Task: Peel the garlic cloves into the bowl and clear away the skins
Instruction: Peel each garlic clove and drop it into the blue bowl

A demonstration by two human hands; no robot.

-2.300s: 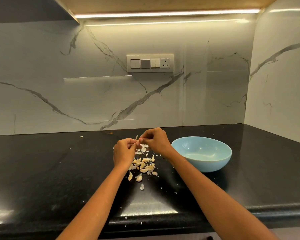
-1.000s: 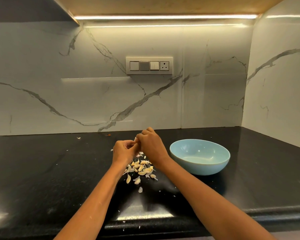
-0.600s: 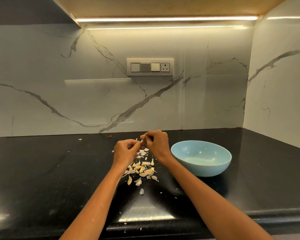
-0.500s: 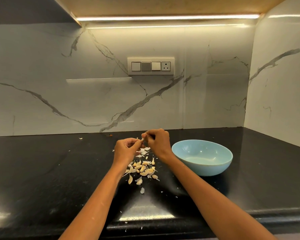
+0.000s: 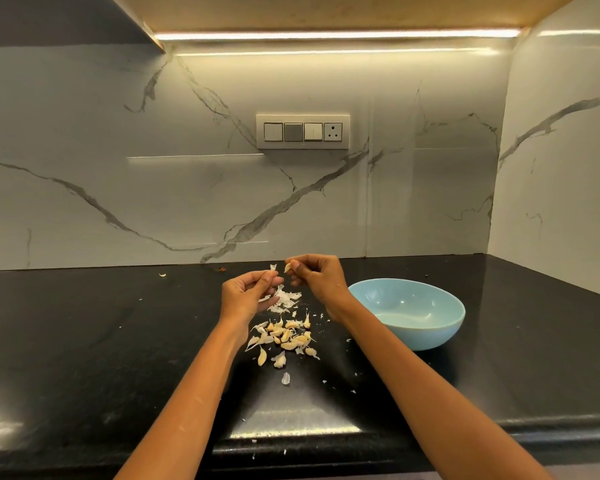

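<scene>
My right hand pinches a pale garlic clove between thumb and fingertips, above the counter. A small gap separates it from my left hand, whose fingertips pinch a thin white piece of skin. Below the hands lies a heap of white skins, and nearer to me a pile of several yellowish garlic cloves. The light blue bowl stands on the counter to the right of my right hand; nothing shows inside it.
The black counter runs to marble walls behind and on the right. Small skin scraps are scattered toward the front edge and one lies at far left. A switch panel sits on the back wall.
My hands were joined on the clove; now they have pulled apart, the right keeping the clove, the left holding a strip of skin.
</scene>
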